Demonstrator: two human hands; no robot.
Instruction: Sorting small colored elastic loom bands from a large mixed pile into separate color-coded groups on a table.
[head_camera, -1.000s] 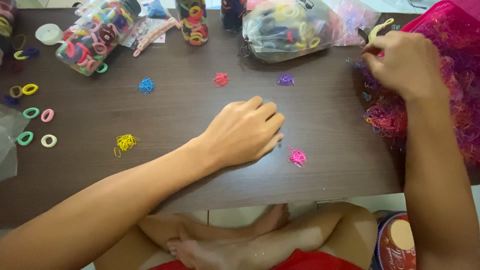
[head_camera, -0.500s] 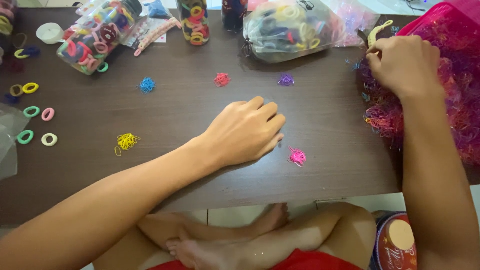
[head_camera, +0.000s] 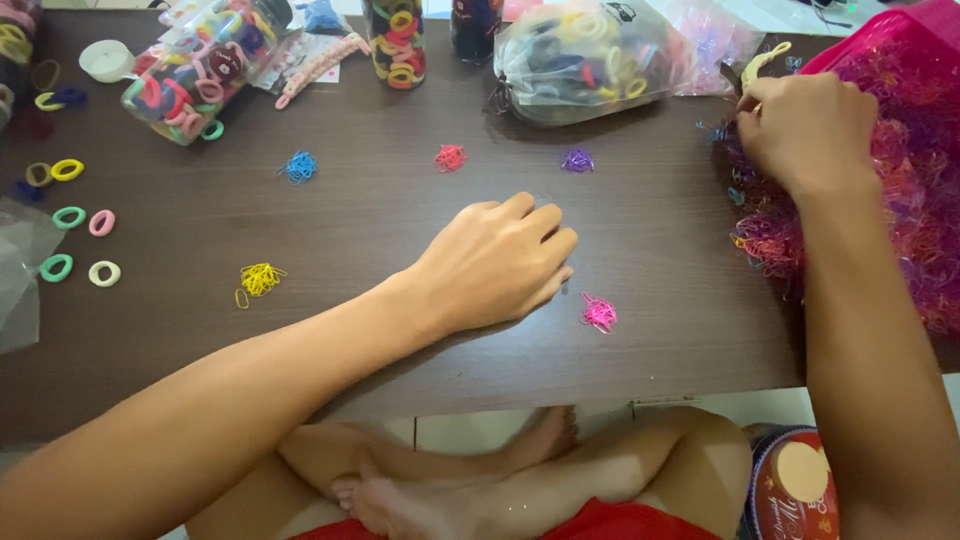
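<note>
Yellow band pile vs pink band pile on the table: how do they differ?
The yellow band pile lies left of the left hand, well apart from it; the pink band pile sits close by that hand's fingertips. Yellow has one loop strayed beside it; pink stays one tight clump. Both are small tangles of thin elastic loops on the dark table.

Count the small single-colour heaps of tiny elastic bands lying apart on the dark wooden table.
5: blue heap, red heap and purple heap in a far row, yellow heap near left, pink heap beside the left hand. That hand may hide another.
</note>
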